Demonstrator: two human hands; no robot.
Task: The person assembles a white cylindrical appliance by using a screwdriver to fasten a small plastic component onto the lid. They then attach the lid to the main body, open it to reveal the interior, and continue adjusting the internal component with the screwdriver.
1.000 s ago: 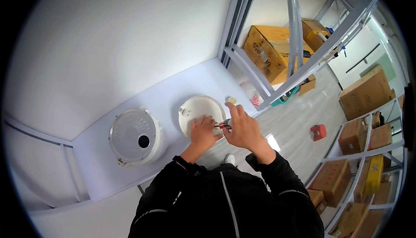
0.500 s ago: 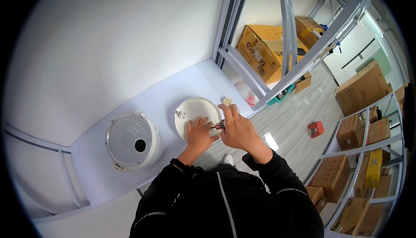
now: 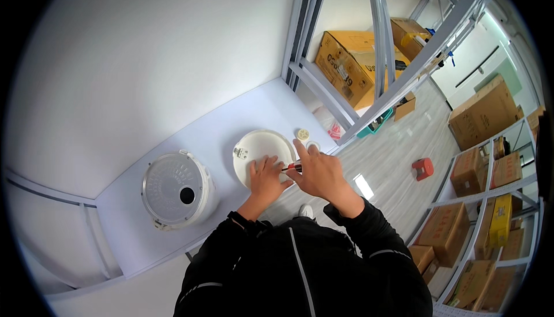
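Note:
My right hand (image 3: 321,174) is closed around a screwdriver (image 3: 294,167) with a red and black handle. Its thin shaft points left, toward my left hand, and the tip meets the near right part of a round white lid (image 3: 258,141). With fingers spread, my left hand (image 3: 268,181) lies flat on the lid's near side. A small metal hinge or bracket shows at the lid's left edge. Left of the lid stands a round white appliance body (image 3: 209,194), topped by a grey plate (image 3: 164,181) with a dark round hole.
Two small round pale parts, one a cream disc (image 3: 303,134), lie right of the lid on the white table (image 3: 228,122). A grey metal frame (image 3: 329,94) borders the table's right end. Beyond are cartons (image 3: 346,66), a red container (image 3: 423,169) on the floor and loaded shelves (image 3: 461,204).
My right hand has shifted slightly, its raised fingers opening a little away from the screwdriver handle. My left hand stays on the lid. The view has tilted slightly.

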